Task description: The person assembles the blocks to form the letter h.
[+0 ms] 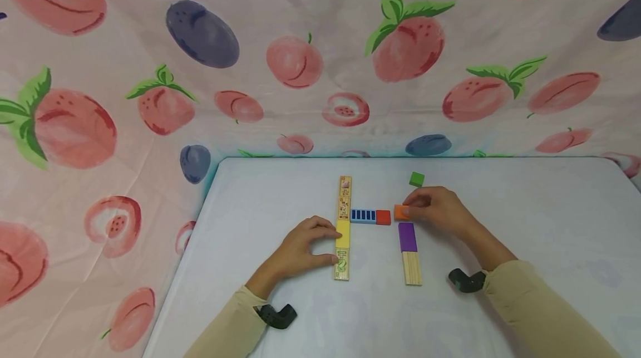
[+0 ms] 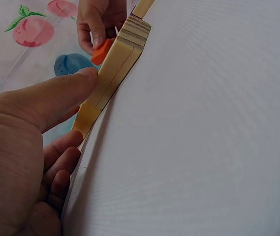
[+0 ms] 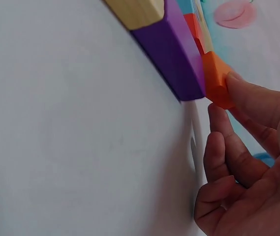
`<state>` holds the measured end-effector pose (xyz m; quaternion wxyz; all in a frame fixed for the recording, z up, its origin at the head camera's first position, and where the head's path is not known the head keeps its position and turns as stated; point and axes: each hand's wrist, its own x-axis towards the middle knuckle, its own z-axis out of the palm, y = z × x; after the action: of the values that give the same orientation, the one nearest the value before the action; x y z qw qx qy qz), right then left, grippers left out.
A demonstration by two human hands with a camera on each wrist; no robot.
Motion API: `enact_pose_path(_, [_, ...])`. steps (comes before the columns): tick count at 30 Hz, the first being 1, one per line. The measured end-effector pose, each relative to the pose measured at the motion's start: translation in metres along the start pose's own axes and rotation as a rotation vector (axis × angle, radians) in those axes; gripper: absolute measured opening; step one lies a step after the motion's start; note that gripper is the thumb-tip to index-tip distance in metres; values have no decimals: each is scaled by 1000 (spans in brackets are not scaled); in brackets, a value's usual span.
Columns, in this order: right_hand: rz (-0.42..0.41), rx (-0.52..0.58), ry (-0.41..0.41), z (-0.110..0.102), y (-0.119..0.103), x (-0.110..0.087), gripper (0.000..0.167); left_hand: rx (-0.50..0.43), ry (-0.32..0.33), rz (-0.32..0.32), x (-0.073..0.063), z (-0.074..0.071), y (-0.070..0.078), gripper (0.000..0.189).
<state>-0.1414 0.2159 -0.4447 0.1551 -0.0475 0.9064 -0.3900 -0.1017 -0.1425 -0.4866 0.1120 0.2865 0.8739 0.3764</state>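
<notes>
Between thumb and fingers, my right hand (image 1: 440, 210) pinches an orange block (image 1: 401, 212). It sits just right of a red block (image 1: 383, 217), which ends a short row with a blue striped block (image 1: 363, 216). That row meets an upright column of wooden blocks on the left. My left hand (image 1: 302, 244) rests beside this column, index fingertip at the yellow block (image 1: 343, 234) and thumb at the printed block (image 1: 341, 264) below it. In the left wrist view, the thumb (image 2: 76, 91) lies along the column's side. A purple block (image 3: 171, 54) stands close to the orange one.
Below the purple block, a plain wooden block (image 1: 412, 268) continues its line. A green block (image 1: 417, 179) lies farther back, beyond the right hand. Two printed blocks, one of them this upper block (image 1: 345, 186), top the left column. Everything lies on a white table (image 1: 240, 191) against a fruit-patterned cloth (image 1: 200, 96).
</notes>
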Motion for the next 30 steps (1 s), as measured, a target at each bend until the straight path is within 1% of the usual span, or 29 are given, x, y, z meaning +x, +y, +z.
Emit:
enact_pose_path(6, [-11,-36,-9,3,-4,1,20,-6,4,10,0,1,-1,46])
enact_pose_path(9, [-20,-60,-4,5,-4,2,21,-5,-1,1,1,1,-1,46])
enact_pose_path(16, [3,-77,-18,7,-5,4,22,-7,-5,-13,1,1,-2,45])
enact_pose_path(30, [-18,-116,-31,9,-2,6,19,-6,0,-5,1,0,-1,46])
